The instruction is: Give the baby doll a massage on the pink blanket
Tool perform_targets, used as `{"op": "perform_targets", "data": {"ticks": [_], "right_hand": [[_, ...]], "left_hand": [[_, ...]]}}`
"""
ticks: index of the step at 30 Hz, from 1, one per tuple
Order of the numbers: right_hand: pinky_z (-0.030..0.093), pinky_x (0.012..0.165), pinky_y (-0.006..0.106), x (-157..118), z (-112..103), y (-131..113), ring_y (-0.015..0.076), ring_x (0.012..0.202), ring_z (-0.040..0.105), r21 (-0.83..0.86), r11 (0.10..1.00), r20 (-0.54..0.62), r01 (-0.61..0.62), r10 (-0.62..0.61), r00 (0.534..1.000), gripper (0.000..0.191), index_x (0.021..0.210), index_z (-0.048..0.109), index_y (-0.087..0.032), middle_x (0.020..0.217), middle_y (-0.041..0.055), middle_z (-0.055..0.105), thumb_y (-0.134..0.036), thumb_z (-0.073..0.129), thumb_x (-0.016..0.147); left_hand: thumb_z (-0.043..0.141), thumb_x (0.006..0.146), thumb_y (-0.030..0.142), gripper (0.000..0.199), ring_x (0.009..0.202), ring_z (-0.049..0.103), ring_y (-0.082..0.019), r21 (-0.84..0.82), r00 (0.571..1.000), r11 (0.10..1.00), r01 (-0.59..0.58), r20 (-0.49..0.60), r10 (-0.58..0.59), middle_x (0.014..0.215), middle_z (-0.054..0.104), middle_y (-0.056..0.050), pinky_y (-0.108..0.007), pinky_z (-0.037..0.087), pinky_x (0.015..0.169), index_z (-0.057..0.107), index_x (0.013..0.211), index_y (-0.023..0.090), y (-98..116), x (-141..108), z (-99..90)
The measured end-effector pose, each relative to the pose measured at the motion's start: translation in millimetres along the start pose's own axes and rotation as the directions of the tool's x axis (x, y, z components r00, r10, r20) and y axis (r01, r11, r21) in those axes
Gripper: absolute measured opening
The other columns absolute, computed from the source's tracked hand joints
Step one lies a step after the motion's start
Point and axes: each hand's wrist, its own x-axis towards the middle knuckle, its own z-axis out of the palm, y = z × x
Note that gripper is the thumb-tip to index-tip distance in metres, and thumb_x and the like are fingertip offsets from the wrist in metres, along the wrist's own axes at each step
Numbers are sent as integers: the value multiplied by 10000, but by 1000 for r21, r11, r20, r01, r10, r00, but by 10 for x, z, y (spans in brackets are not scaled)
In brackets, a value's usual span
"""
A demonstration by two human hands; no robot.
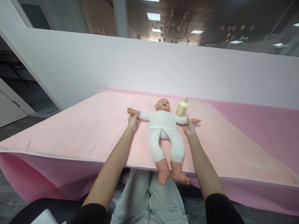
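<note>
A baby doll (163, 119) in a white cloth body lies on its back on the pink table cover (93, 124). Its head points to the far side and its bare feet hang over the near edge. Both doll arms are stretched out sideways. My left hand (133, 120) is closed around the doll's wrist on the left side. On the other side, my right hand (189, 127) grips the doll's sleeve near the wrist, thumb on top. Just beyond that arm stands a pale yellow pump bottle (182, 107).
A white wall (149, 68) with glass above it rises behind the table. Pink cloth (263, 130) shows along the right side and hangs over the front edge. My legs (149, 196) are under the near edge. A white object (45, 217) sits at the lower left.
</note>
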Motion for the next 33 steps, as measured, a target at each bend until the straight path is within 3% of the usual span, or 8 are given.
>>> {"op": "perform_targets", "data": {"ticks": [5,16,27,33], "right_hand": [[422,1114,401,22,-8,8,111,1288,496,-9,1000,15,11,-11,1000,449,1347,426,-323,1416,-3,479,-192,487,922],[415,1115,367,-71,44,-48,67,1231,532,24,1000,-19,-11,11,1000,613,1442,240,-374,1484,-32,393,-144,466,920],[412,1113,366,-22,13,-23,74,1240,529,0,1000,-17,-17,17,1000,583,1426,283,-362,1478,-23,404,-167,481,914],[425,1102,337,-18,24,-28,74,1223,543,0,1000,-21,-25,25,999,538,1404,330,-334,1442,-10,451,-172,478,913]], "left_hand": [[716,756,93,188,858,657,-140,9,1000,1000,11,-4,-11,889,659,-45,-360,502,968,625,911,147,-6,24,-13],[711,775,124,124,844,652,-128,37,999,999,17,-33,-16,870,664,-48,-324,512,951,636,873,139,-11,26,-4],[744,768,209,137,892,658,-162,49,1000,999,4,-31,-2,834,645,-56,-342,498,976,632,802,137,-50,65,-41],[678,817,172,71,844,636,-127,51,1000,999,8,-18,-8,813,628,-40,-283,516,926,616,801,142,-26,35,-14]]}}
